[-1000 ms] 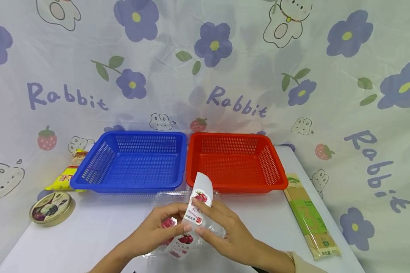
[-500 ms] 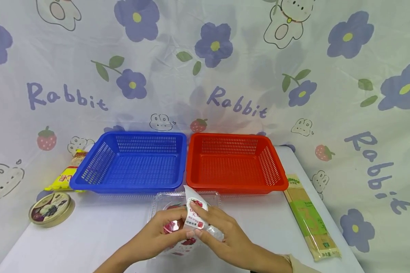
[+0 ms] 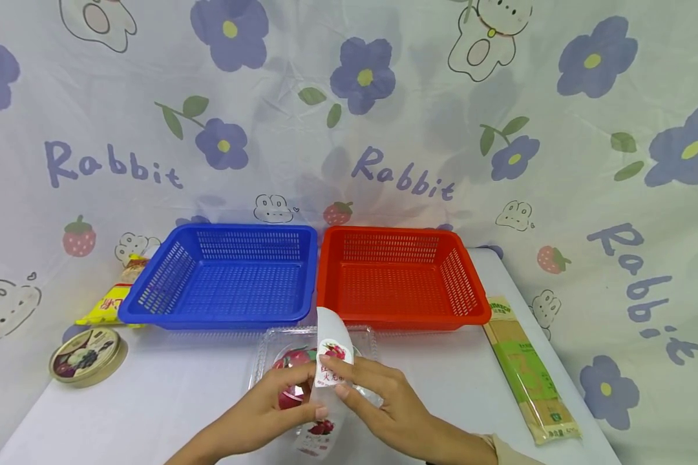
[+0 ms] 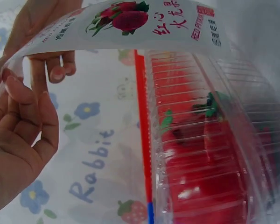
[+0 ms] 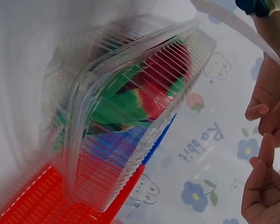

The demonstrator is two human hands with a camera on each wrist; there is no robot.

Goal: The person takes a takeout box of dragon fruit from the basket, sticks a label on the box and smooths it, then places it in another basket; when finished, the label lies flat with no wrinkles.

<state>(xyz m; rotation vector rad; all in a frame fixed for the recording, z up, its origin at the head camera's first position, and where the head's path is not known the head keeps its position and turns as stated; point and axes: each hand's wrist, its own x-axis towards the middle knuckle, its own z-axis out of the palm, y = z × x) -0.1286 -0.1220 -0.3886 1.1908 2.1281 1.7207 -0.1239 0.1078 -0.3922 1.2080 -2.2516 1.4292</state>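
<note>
In the head view, a white strip of stickers (image 3: 334, 369) printed with red dragon fruit stands between both hands, its upper end curling upward. The left hand (image 3: 267, 405) pinches the strip from the left, between thumb and fingers. From the right, the right hand (image 3: 391, 395) pinches the upper sticker, thumb in front. A lower part of the strip with another printed dragon fruit hangs under the left thumb. Behind the hands sits a clear plastic clamshell box (image 5: 144, 149), partly hidden by them in the head view. Red dragon fruit (image 4: 200, 186) with green scales shows through its ribbed wall.
A blue basket (image 3: 218, 318) and a red basket (image 3: 404, 319) stand side by side behind the box. On the left are a round gold tin (image 3: 87, 356) and a yellow packet (image 3: 109, 305). A long green-and-tan noodle packet (image 3: 526, 368) lies on the right.
The strip's upper end dipped, then rose again, and now stands further left than at first. Its lower end hangs lower. More of the box and fruit shows behind the hands.
</note>
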